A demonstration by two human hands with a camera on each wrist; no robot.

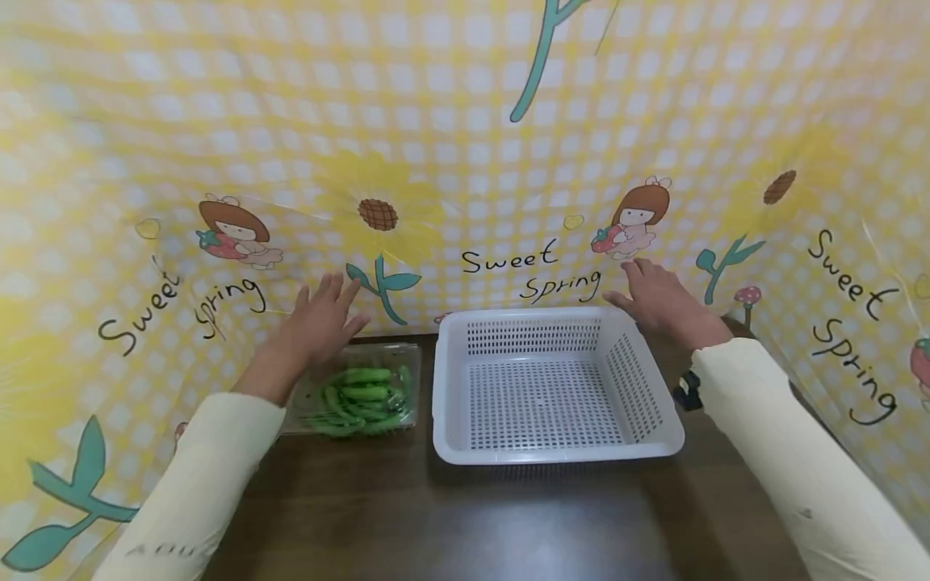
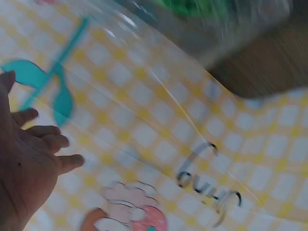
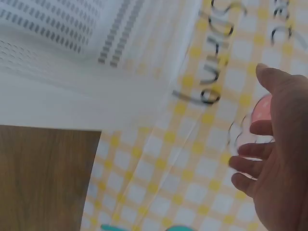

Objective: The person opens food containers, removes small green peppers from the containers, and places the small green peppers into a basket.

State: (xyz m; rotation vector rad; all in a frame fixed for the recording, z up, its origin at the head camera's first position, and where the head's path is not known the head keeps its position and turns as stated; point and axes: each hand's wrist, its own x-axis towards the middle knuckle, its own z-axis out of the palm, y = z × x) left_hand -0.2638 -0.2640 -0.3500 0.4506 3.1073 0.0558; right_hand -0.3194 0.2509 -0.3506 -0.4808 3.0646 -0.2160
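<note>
My left hand [image 1: 316,321] hovers over the back left of a clear plastic box [image 1: 408,355], its fingers spread and nothing in them. Inside that box lie several green peppers [image 1: 363,395], slim and heaped together. Right of it stands a white perforated plastic basket [image 1: 559,453] with a bare grid bottom. Beyond the basket's back right corner is my right hand [image 1: 657,303], fingers extended and holding nothing. In the right wrist view the hand [image 3: 284,154] is apart from the basket [image 3: 62,103]. The left wrist view shows the left hand [image 2: 29,159] away from the box [image 2: 202,43].
A dark wooden table [image 1: 349,508] carries the box and basket. Behind and at both sides hangs a yellow checked cloth [image 1: 465,161] printed with flowers and figures, close to the table's back edge. A small black object [image 1: 689,391] shows at the right cuff.
</note>
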